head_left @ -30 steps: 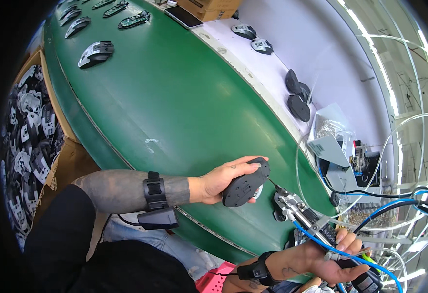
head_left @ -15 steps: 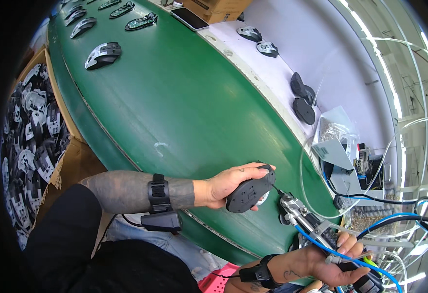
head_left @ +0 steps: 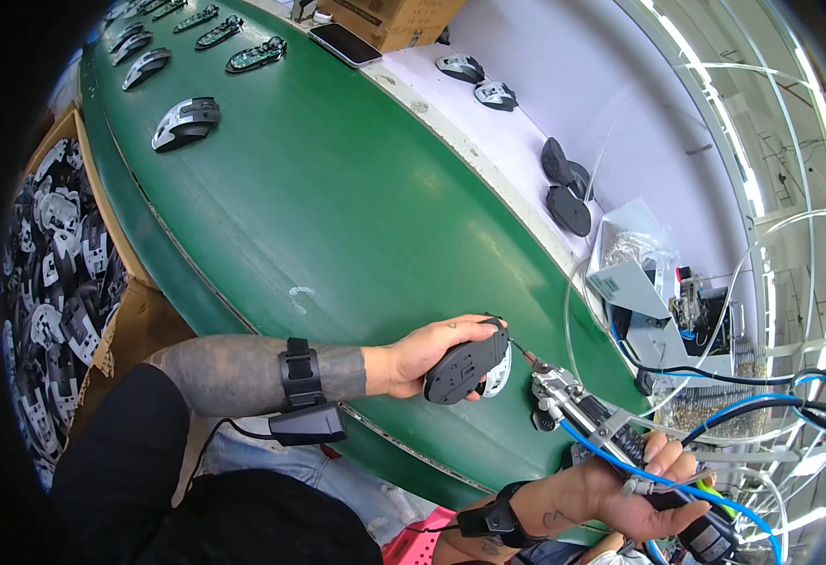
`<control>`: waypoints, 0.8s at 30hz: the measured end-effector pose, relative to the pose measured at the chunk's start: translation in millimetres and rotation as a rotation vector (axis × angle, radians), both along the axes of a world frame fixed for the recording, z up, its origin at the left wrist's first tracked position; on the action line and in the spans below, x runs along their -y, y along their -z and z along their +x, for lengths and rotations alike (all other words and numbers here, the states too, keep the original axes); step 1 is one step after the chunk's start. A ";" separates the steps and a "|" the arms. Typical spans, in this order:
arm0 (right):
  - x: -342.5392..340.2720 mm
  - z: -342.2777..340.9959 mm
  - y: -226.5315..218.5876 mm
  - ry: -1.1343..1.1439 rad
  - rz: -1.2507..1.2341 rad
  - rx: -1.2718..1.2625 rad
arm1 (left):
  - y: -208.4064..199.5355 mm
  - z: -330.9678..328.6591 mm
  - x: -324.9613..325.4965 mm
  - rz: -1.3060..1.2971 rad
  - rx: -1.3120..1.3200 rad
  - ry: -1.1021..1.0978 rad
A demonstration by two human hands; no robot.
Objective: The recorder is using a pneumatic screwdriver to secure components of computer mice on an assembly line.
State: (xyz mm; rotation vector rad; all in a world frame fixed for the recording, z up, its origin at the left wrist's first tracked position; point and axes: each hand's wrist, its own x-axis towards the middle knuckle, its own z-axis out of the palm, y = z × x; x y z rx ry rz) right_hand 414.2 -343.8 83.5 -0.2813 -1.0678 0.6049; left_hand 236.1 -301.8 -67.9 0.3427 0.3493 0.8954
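My left hand [head_left: 421, 360] is closed around a computer mouse [head_left: 466, 371], whose black underside is turned up and tilted toward me. Beside its lower right edge shows a white rounded shell [head_left: 499, 373]; whether it belongs to the held mouse I cannot tell. My right hand [head_left: 647, 492] grips a power screwdriver [head_left: 584, 416] with a metal nose, a blue air hose and cables. Its thin bit points at the mouse's upper right edge; contact is unclear. Below the screwdriver's nose, a dark object [head_left: 543, 415] is partly hidden on the green belt.
The green conveyor belt [head_left: 338, 217] carries a grey-and-black mouse [head_left: 187, 123] and several more mouse parts farther off. At left stands a carton [head_left: 140, 282] full of mouse shells. The right ledge holds a phone [head_left: 345, 44], black mouse bases [head_left: 568, 209] and a screw feeder [head_left: 634, 268].
The view has shifted slightly. More of the white shell shows beside the held mouse. The screwdriver's bit sits a little higher against the mouse's edge. Both hands keep their grips.
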 end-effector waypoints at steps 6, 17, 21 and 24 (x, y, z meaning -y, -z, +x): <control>-8.0 1.0 7.9 -0.011 0.033 0.030 | -0.4 -1.4 2.3 0.007 0.027 0.019; 3.3 2.0 2.3 0.000 0.003 0.027 | -10.8 -6.2 0.5 0.229 -0.311 -0.035; 20.5 7.6 0.6 -0.185 0.087 0.087 | -3.8 -11.9 -16.0 0.013 -0.475 -0.348; 28.7 3.9 -0.3 -0.295 0.059 0.173 | 0.7 -14.4 -18.5 -0.051 -0.189 -0.353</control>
